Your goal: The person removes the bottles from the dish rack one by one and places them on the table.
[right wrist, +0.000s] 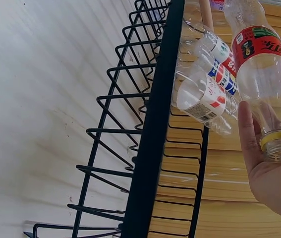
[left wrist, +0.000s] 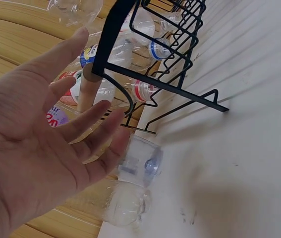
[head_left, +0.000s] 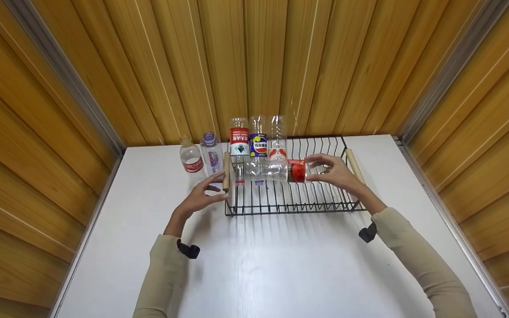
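Note:
My right hand (head_left: 336,173) grips a clear plastic bottle with a red label (head_left: 297,171), held sideways above a black wire rack (head_left: 290,213). In the right wrist view this bottle's uncapped neck with a yellow ring (right wrist: 277,141) lies at the palm. My left hand (head_left: 199,197) is beside the rack's left wooden handle (head_left: 226,172), its fingers spread and holding nothing; contact with the handle is unclear. Side by side in the rack lie a red-and-white-labelled bottle (head_left: 239,141), a blue-labelled bottle (head_left: 259,145) and a bottle with a white-and-red label (head_left: 277,153).
Left of the rack stand a red-labelled bottle (head_left: 192,164) and a bottle with a purple neck (head_left: 210,139). Another wooden handle (head_left: 354,165) tops the rack's right end. The white table (head_left: 272,265) meets a wood-patterned wall (head_left: 219,66) behind.

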Motion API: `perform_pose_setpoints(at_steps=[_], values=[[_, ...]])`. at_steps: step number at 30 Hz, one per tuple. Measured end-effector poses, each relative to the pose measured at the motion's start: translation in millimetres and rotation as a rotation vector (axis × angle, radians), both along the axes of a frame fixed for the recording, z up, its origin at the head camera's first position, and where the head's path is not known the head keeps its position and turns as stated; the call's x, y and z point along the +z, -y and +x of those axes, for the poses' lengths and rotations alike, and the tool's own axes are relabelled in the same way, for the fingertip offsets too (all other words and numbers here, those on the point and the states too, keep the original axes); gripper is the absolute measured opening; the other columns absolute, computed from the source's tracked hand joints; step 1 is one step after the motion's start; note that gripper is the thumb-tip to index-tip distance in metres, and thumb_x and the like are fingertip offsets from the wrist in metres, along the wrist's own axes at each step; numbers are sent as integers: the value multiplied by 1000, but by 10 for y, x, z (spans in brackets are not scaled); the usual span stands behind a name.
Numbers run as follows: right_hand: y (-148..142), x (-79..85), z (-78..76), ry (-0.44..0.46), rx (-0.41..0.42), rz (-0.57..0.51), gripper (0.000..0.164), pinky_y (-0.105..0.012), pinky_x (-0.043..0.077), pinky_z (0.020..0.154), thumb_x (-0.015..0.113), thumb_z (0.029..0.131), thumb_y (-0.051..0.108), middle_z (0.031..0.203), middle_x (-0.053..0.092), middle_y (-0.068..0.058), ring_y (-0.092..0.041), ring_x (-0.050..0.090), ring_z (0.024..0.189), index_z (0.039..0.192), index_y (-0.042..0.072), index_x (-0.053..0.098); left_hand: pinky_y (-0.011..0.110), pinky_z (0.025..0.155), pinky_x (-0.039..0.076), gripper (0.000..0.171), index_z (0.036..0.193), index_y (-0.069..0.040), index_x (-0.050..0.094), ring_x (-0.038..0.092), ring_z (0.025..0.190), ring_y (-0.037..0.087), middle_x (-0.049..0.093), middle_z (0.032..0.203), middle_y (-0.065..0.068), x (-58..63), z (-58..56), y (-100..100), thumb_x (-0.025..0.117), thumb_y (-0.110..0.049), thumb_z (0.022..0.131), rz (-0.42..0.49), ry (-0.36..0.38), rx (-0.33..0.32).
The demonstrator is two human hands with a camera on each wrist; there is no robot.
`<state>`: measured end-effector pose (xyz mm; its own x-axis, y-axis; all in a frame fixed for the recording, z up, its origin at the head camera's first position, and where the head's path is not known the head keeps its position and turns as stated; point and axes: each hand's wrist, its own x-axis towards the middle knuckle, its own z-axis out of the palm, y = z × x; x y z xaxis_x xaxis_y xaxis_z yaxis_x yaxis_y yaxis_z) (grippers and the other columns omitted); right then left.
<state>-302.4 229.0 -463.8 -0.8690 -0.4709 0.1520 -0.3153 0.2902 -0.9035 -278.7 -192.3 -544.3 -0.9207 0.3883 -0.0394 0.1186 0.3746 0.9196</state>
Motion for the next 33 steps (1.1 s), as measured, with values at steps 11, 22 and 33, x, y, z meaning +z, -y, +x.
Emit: perform_pose_setpoints(at_steps=[11, 22, 33], values=[[113, 58, 152, -110, 41, 73, 56, -57, 51, 80, 83, 72, 10, 120, 61, -23, -48, 52, 108, 122, 0, 61, 60, 95, 42, 78, 144, -15, 40, 43, 124, 40, 41, 143, 19, 353, 85, -106, 79, -24, 77, 19, -195, 15], [214, 86, 241, -148, 127, 9, 56, -64, 48, 77, 83, 69, 4, 117, 57, -34, -55, 52, 104, 119, -3, 61, 55, 93, 47, 63, 139, -1, 45, 51, 117, 39, 47, 139, 22, 764, 227, -348, 72, -18, 85, 9, -219, -286], [272, 37, 304, -225, 194, -46, 58, -63, 50, 70, 84, 65, -1, 116, 60, -26, -60, 50, 97, 117, -9, 59, 46, 90, 50, 59, 134, -15, 54, 55, 116, 30, 57, 133, 7, 480, 92, -485, 77, -23, 80, -40, -241, -302]])
